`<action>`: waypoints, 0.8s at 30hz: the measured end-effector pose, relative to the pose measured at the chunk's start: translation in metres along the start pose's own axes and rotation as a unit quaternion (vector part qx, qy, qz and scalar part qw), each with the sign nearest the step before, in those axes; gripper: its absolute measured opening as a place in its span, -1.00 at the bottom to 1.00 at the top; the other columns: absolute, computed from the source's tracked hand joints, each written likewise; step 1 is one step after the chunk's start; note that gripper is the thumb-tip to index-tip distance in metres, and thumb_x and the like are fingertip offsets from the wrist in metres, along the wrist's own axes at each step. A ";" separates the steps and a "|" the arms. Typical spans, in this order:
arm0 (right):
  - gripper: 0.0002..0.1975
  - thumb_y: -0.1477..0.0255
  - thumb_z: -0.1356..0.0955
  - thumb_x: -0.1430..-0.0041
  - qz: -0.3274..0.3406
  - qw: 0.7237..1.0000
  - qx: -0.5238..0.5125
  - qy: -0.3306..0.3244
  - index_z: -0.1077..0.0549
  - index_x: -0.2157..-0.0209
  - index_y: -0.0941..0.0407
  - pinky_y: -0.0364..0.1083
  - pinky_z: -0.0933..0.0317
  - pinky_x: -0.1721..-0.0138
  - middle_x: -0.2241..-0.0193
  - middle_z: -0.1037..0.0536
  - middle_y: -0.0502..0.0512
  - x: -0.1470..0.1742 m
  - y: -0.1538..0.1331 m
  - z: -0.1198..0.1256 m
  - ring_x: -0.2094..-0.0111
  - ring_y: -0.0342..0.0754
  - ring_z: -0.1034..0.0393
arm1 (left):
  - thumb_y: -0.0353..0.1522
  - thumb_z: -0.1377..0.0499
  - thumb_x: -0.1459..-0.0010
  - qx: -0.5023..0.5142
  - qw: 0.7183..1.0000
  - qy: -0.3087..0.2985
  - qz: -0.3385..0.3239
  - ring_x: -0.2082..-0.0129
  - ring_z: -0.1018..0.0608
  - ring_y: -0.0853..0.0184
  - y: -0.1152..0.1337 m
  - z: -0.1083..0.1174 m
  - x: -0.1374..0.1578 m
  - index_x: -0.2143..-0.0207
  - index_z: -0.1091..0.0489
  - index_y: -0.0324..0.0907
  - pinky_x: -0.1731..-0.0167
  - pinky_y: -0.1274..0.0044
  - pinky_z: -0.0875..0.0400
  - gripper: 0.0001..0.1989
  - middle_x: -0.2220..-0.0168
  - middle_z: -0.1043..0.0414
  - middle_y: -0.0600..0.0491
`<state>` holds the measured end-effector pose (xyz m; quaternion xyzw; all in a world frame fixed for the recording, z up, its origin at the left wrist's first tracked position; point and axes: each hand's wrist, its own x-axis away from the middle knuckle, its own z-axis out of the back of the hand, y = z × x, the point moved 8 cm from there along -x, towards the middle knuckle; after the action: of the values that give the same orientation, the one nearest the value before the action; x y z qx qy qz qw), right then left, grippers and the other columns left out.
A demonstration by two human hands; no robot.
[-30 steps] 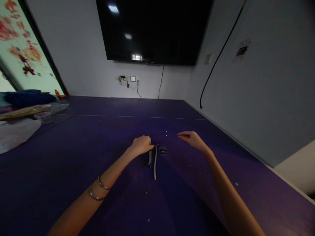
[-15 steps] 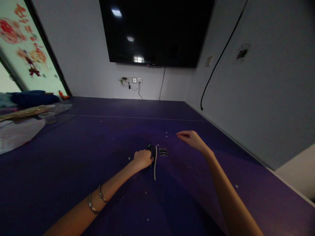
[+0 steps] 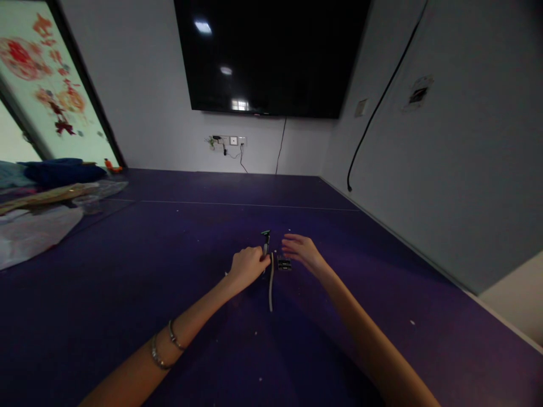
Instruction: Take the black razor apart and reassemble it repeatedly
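My left hand (image 3: 248,267) is closed around the handle of a razor (image 3: 266,242), its head pointing up and away from me. Just right of that hand, a thin pale grey strip (image 3: 271,288) lies lengthwise on the purple surface (image 3: 195,339). My right hand (image 3: 303,252) hovers with fingers apart and holds nothing. Close below its fingertips sits a small dark case (image 3: 284,264), clear at its edges, possibly holding razor cartridges; part of it is hidden by the hand.
A large black television (image 3: 271,56) hangs on the wall above several sockets (image 3: 233,141). A black cable (image 3: 373,113) dangles along the right wall. Folded blue cloth (image 3: 63,172) and plastic bags (image 3: 42,232) lie at the left. Small white bits dot the surface.
My left hand has raised the razor, and its head now shows more clearly. My right hand has moved left, close to the small case, and its fingers have spread.
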<state>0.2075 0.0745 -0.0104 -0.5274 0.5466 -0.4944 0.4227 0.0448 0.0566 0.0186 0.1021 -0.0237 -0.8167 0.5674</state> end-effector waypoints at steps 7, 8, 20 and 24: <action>-0.76 0.45 -0.45 0.12 -0.097 0.983 -0.128 -0.088 -0.43 0.34 0.15 -0.16 -0.32 0.41 0.47 -0.52 0.01 0.016 0.029 -0.043 0.51 -0.19 -0.41 | -0.17 0.04 -0.18 0.003 1.000 0.021 -0.018 0.32 -0.54 0.22 0.012 0.008 0.009 0.30 -0.42 -0.16 0.32 0.45 -0.35 -0.67 0.37 -0.50 -0.01; -0.75 0.46 -0.46 0.14 -0.099 0.983 -0.128 -0.081 -0.42 0.34 0.14 -0.18 -0.30 0.44 0.51 -0.50 -0.02 0.016 0.030 -0.043 0.54 -0.20 -0.39 | -0.18 0.04 -0.18 0.001 1.000 0.018 -0.022 0.31 -0.54 0.21 0.013 0.007 0.010 0.30 -0.41 -0.16 0.32 0.44 -0.35 -0.68 0.37 -0.50 -0.02; -0.75 0.53 -0.46 0.21 -0.071 0.990 -0.117 -0.032 -0.39 0.41 0.14 -0.18 -0.29 0.46 0.58 -0.46 -0.06 0.008 0.017 -0.019 0.55 -0.20 -0.38 | -0.14 0.17 -0.24 0.003 0.998 0.044 -0.036 0.33 -0.54 0.23 0.021 0.015 0.016 0.26 -0.39 -0.17 0.30 0.43 -0.34 -0.57 0.37 -0.49 -0.03; -0.76 0.49 -0.43 0.15 -0.035 0.999 -0.012 0.003 -0.41 0.35 0.14 -0.16 -0.33 0.41 0.50 -0.49 0.00 0.001 0.001 0.031 0.50 -0.18 -0.41 | -0.19 0.09 -0.21 -0.006 0.999 0.016 -0.048 0.34 -0.54 0.23 0.021 0.005 0.014 0.30 -0.42 -0.15 0.33 0.45 -0.35 -0.65 0.38 -0.50 -0.02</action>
<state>0.2376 0.0701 -0.0157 -0.5495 0.5354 -0.5038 0.3969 0.0588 0.0354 0.0245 0.1122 -0.0048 -0.8413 0.5289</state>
